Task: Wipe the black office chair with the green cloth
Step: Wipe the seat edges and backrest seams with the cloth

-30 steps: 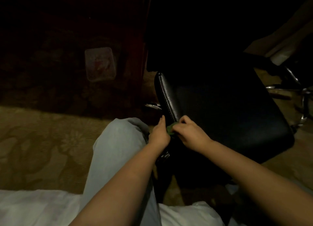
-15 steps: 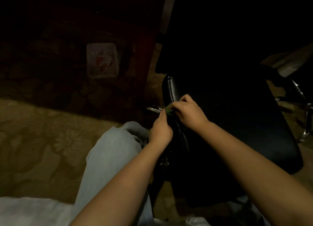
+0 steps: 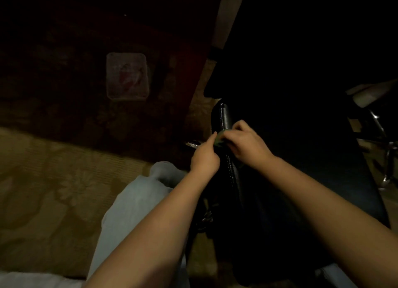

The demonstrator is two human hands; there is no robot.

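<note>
The black office chair (image 3: pixel 301 158) fills the right half of the dim view, its shiny leather seat edge (image 3: pixel 225 117) running toward me. A small bunched green cloth (image 3: pixel 219 139) lies against that left seat edge. My right hand (image 3: pixel 247 145) grips the cloth from the seat side, fingers curled over it. My left hand (image 3: pixel 204 158) is at the cloth from the outer side, fingertips touching it; most of the cloth is hidden between the two hands.
A patterned carpet (image 3: pixel 53 190) covers the floor to the left, darker red beyond. A pale square packet (image 3: pixel 127 77) lies on the dark carpet. My light trouser knee (image 3: pixel 140 201) is beside the seat. Chrome chair legs (image 3: pixel 387 158) show at the far right.
Both hands with the cloth have slid along the seat's left edge away from me, toward its far corner. The view has shifted closer to the chair.
</note>
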